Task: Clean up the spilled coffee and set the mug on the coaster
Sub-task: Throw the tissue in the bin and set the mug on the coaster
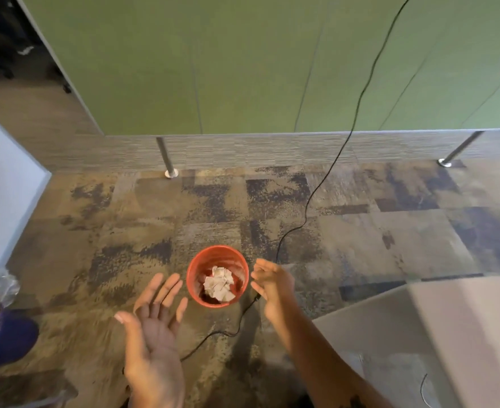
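A red bin (197, 267) stands on the patterned carpet below me, with a crumpled, stained paper towel (219, 284) lying inside it. My left hand (151, 313) hovers to the bin's left, palm up, fingers spread and straight, holding nothing. My right hand (272, 284) hangs just right of the bin's rim with loosely relaxed fingers, also holding nothing. No mug or coaster is in view.
A black cable (304, 219) runs across the carpet past the bin's right side. A green partition (243, 63) on metal legs (166, 157) stands beyond. A white table corner (437, 328) is at the right; a blue bin (4, 340) with rubbish is at the left edge.
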`<state>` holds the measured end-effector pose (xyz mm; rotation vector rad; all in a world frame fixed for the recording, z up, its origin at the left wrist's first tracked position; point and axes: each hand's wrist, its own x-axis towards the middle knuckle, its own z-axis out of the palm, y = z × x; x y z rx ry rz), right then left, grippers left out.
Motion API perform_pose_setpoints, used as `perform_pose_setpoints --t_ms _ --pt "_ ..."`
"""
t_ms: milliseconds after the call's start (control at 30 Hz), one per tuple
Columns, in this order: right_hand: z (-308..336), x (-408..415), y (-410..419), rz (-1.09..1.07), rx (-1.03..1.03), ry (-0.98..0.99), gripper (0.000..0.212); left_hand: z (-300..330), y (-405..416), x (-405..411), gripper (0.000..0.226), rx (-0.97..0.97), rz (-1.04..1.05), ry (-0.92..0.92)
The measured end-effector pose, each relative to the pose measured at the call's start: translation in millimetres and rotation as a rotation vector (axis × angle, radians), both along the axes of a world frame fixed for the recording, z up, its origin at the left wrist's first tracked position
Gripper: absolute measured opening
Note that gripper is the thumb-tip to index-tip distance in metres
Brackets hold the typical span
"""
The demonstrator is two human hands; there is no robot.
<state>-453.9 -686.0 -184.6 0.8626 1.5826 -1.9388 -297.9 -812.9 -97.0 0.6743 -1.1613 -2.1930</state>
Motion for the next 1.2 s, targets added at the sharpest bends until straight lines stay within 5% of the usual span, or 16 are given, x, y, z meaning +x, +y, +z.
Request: perform_pose_setpoints --t_ms 300,433,533,733,800,867,900,1033,1200 --pt "112.9 8.8 56.6 -0.115 -0.117 0.394 0.022 69.7 68.7 -34.3 0.127 -0.119 -0.332 -0.091" --pt "156.1 26.6 115.3 -0.205 -0.021 0.613 0.022 92.6 121.7 -47.8 0.047 -0.144 -0.523 -0.023" --pt "181.7 52.8 170.1 -0.258 0.179 0.745 0.025 98.6 166.0 -51.0 0.073 -0.065 -0.642 -0.093" --pt "204.2 131.4 290.4 -0.297 0.791 0.862 0.015 105.5 251.4 -56.0 0.039 -0.131 -1.167 0.007" --pt "198.3 163.1 324.7 -0.263 0.933 0.822 0.025 112.3 281.8 -40.7 0.014 -0.265 -1.185 -0.011" --pt "188.9 198.3 358.5 -0.211 1.087 0.727 0.034 110.4 309.1 -19.6 0.072 -0.472 -1.211 -0.009" --pt "185.0 215.8 374.3 -0.182 1.164 0.676 0.038 109.0 318.9 -7.7 0.074 -0.553 -1.208 0.030" --pt "178.8 274.8 421.6 -0.046 1.381 0.439 0.074 98.8 354.8 12.5 0.031 -0.706 -1.299 0.083" --pt "170.0 321.1 452.3 0.055 1.355 0.268 0.129 94.6 390.7 27.7 0.045 -0.848 -1.448 0.000"
